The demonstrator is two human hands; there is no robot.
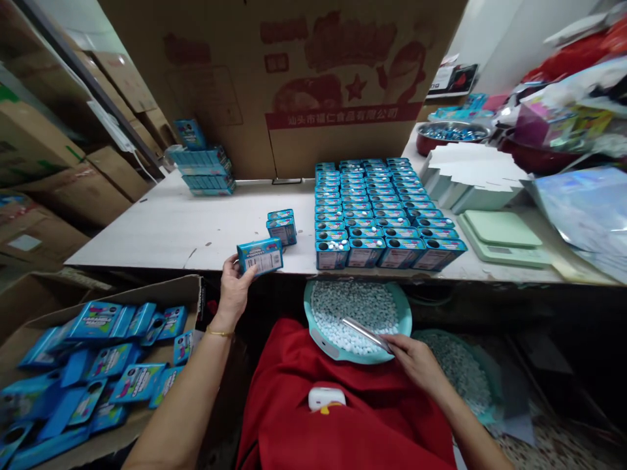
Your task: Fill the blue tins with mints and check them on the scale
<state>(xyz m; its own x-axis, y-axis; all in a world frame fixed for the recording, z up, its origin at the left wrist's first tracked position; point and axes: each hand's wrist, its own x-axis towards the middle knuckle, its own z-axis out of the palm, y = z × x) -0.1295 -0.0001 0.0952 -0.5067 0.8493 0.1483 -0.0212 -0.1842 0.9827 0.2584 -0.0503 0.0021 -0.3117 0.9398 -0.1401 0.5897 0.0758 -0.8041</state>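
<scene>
My left hand [235,286] grips a blue candy box [260,256] at the table's front edge, thumb on its printed side. Just behind it stand small blue boxes [282,228] on the table. My right hand [411,356] is closed round a shiny metal scoop [367,334], whose far end lies over the white candies [350,307]. These fill a turquoise basin [318,339] by my lap. Rows of upright blue boxes [369,209] with round holes in their tops stand on the table to the right; white candies show at some holes.
An open carton [191,294] of blue boxes sits at the lower left. Right of the rows are stacked white cards [470,173] and a pale green scale [504,235]. A large cardboard box [235,78] blocks the back. Another candy basin [494,391] stands low right.
</scene>
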